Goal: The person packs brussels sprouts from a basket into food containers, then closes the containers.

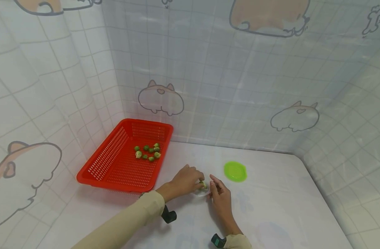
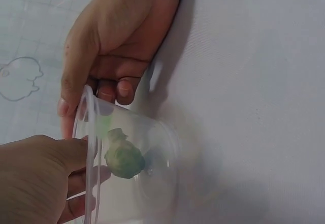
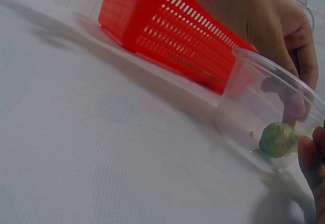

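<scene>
A clear plastic tub (image 1: 201,192) stands on the white table between both hands. Inside it is a green Brussels sprout (image 2: 124,160), low down near the tub's bottom in the right wrist view. My left hand (image 1: 186,180) reaches over the rim from the left, fingers extended down into the tub, their tips right by the sprout (image 3: 278,139). On the other side my right hand (image 1: 221,199) holds the tub at its rim, with the thumb and fingers on the wall.
A red plastic basket (image 1: 115,184) with several more Brussels sprouts (image 1: 146,148) sits at the left, against the patterned curtain (image 1: 214,86). Beyond the right hand, a bright green lid (image 1: 235,171) lies flat on the white tabletop (image 1: 280,193).
</scene>
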A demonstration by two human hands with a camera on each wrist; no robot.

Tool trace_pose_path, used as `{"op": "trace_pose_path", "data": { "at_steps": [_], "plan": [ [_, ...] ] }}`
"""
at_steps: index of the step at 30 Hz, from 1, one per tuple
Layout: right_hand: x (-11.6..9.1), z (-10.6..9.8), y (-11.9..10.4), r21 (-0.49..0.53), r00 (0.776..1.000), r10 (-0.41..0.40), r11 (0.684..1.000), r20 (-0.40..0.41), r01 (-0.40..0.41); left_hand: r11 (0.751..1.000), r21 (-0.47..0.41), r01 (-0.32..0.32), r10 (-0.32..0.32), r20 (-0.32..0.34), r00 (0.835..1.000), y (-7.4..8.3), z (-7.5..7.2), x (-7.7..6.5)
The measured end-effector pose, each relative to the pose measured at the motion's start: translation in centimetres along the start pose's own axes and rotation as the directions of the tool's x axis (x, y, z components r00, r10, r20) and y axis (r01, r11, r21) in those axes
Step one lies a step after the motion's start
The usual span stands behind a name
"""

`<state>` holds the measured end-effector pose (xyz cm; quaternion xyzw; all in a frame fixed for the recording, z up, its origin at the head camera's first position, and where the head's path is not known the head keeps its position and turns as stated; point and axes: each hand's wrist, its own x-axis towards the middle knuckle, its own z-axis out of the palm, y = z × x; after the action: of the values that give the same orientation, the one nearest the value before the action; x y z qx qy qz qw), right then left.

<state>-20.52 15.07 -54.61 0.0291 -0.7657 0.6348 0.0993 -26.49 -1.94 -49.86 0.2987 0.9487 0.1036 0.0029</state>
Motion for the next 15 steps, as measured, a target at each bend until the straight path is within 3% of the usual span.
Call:
{"op": "trace_pose_path", "data": {
  "at_steps": [8, 15],
  "plan": [
    [0.0, -0.1, -0.3, -0.01, 1.0, -0.001, 1.0, 0.007, 0.001, 0.983, -0.176, 0.046, -0.052, -0.027, 0.998, -0.9, -0.7, -0.5],
    [0.0, 0.1, -0.5, -0.021, 0.999, 0.048, 0.999, -0.002, -0.048, 0.953, -0.297, 0.059, -0.074, -0.04, 0.996, -2.0, -3.0, -0.9]
  ]
}}
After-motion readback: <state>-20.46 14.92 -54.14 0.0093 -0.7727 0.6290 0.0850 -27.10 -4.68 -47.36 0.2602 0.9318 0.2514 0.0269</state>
